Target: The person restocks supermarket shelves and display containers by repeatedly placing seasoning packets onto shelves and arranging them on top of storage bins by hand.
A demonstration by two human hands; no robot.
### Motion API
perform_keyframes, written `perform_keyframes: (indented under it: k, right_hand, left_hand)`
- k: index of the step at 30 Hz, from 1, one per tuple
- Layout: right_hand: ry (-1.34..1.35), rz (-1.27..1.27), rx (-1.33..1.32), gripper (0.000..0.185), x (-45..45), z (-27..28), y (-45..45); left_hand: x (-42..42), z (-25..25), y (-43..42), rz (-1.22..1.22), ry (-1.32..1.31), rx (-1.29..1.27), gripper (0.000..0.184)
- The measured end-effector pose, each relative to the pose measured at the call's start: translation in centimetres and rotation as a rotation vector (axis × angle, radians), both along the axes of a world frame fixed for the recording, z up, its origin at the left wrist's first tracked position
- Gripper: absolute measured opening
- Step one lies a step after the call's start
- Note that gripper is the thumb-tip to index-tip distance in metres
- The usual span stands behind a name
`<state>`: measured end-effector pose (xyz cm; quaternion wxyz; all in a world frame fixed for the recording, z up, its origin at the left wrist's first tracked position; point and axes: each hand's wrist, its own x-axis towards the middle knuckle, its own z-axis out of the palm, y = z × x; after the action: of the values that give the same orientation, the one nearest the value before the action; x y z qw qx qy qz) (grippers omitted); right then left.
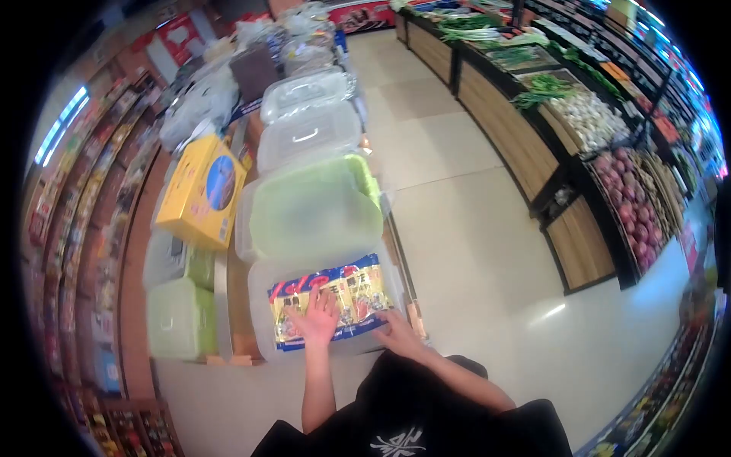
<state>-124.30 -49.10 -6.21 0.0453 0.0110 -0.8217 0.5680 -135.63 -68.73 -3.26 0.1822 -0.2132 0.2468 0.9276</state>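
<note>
Blue-and-gold printed food packets [358, 282] lie flat, side by side, on a translucent plastic bin lid [263, 305]. My left hand [316, 318] rests palm down over the left middle of the packets, with its fingers spread. At their lower right edge is my right hand [400, 335], its fingers and thumb apart and reaching towards the packet corner. Whether the right fingertips press on the packets is hard to tell.
Behind the packets stands a green-tinted bin [316, 209] with a clear lid, then more lidded bins [308, 141]. A yellow box [202, 190] stands to the left. Wooden produce stands [502, 114] with onions [628, 202] and garlic [590, 118] line the aisle's right. Shelves [99, 228] run along the left.
</note>
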Motion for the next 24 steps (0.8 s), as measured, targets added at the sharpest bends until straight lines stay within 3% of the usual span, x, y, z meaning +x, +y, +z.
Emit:
perform_keyframes:
  k: [5, 8, 13, 17, 18, 20, 21, 24]
  right_hand:
    - [-0.131, -0.323, -0.009, 0.034, 7.2, -1.7, 1.1]
    - [-0.137, -0.556, 0.001, 0.032, 12.5, -3.9, 0.0]
    - [-0.335, -0.822, 0.013, 0.028, 22.2, -3.9, -6.4]
    - [-0.287, -1.003, -0.140, 0.031, 28.5, -5.1, -13.1]
    - [-0.318, -1.030, -0.167, 0.032, 29.7, -5.3, -14.6]
    - [-0.368, -1.089, -0.229, 0.033, 31.7, -5.8, -17.5]
    - [-0.352, -1.091, -0.218, 0.034, 32.6, -6.4, -18.6]
    - [-0.341, -1.094, -0.214, 0.032, 34.6, -5.4, -20.0]
  left_hand:
    - [-0.9, -2.5, -1.0, -0.035, 0.032, 0.087, 0.107]
    - [-1.1, -3.3, -0.5, -0.036, 0.072, 0.011, 0.103]
    - [-1.6, -3.6, -0.7, -0.075, 0.096, 0.079, 0.099]
    - [-1.5, -3.5, -0.8, -0.120, 0.142, -0.017, 0.094]
    - [-1.3, -2.7, -0.4, -0.135, 0.162, -0.188, 0.089]
    - [0.8, 0.5, 0.1, -0.300, 0.438, -0.552, 0.075]
    - [1.6, 0.5, 0.1, -0.361, 0.563, -0.438, 0.053]
    - [9.3, 2.7, 1.6, -0.952, 0.825, -0.517, 0.021]
